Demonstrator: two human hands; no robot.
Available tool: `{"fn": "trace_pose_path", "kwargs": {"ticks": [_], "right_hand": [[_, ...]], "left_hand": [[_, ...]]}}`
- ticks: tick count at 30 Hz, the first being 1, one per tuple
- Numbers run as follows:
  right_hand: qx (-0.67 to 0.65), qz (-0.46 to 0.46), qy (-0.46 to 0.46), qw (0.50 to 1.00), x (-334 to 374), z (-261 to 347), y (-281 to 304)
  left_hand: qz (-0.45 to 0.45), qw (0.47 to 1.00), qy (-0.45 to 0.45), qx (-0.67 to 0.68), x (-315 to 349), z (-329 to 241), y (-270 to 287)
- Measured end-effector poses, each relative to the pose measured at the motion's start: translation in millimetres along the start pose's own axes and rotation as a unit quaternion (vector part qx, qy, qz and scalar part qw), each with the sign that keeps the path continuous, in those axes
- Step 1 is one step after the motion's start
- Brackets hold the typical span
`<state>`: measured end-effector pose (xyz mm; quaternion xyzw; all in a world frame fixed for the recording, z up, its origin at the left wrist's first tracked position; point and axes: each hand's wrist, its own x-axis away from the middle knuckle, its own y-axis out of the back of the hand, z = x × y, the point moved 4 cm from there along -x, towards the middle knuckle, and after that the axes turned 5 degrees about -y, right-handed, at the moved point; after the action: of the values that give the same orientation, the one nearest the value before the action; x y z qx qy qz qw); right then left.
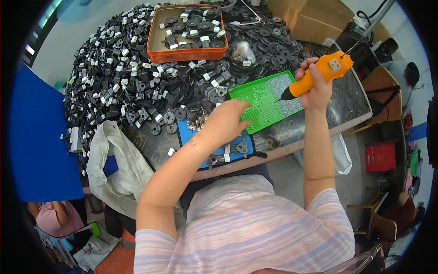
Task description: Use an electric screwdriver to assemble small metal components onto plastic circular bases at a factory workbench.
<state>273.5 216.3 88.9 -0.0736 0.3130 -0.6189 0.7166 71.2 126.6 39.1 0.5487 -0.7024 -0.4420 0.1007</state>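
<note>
My right hand [315,89] is wrapped round an orange electric screwdriver [306,84]. Its dark tip points down and left, with the thin bit over the green perforated tray [269,126]. Many small silvery screws [290,107] lie heaped at the tray's right side, and others are scattered among its holes. Over the tray's left edge reaches my left hand [226,119], thumb and fingers apart, with nothing visible between them. Beneath that forearm lies a blue mat [184,132], partly covered. On it are black plastic parts with white ends [238,147] and a cluster of small metal pieces [197,121].
A large heap of black and white plastic parts [114,68] covers the table's left side. Behind stands an orange tin [187,56] of similar parts. Black discs [273,41] spread toward a cardboard box [315,20]. A pale cloth bag [102,171] sits at the table's front left.
</note>
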Motion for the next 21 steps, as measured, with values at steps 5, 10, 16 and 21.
{"fn": "trace_pose_path", "kwargs": {"ticks": [5,10,16,21], "right_hand": [[-0.067,-0.031,0.001,0.997,1.7,-1.8,-6.9],[-0.098,-0.034,0.019,0.994,-0.3,12.7,17.9],[-0.044,-0.053,0.025,0.997,13.7,38.4,66.3],[0.01,-0.045,0.028,0.999,37.0,33.9,76.9]], "left_hand": [[-0.026,0.997,0.022,0.063,-56.0,10.3,-56.4],[0.046,0.997,0.053,0.03,-66.2,30.2,-91.9],[-0.082,0.985,0.134,-0.07,-19.6,9.1,-31.8],[0.007,0.941,0.339,0.018,-0.6,25.0,-34.8]]}}
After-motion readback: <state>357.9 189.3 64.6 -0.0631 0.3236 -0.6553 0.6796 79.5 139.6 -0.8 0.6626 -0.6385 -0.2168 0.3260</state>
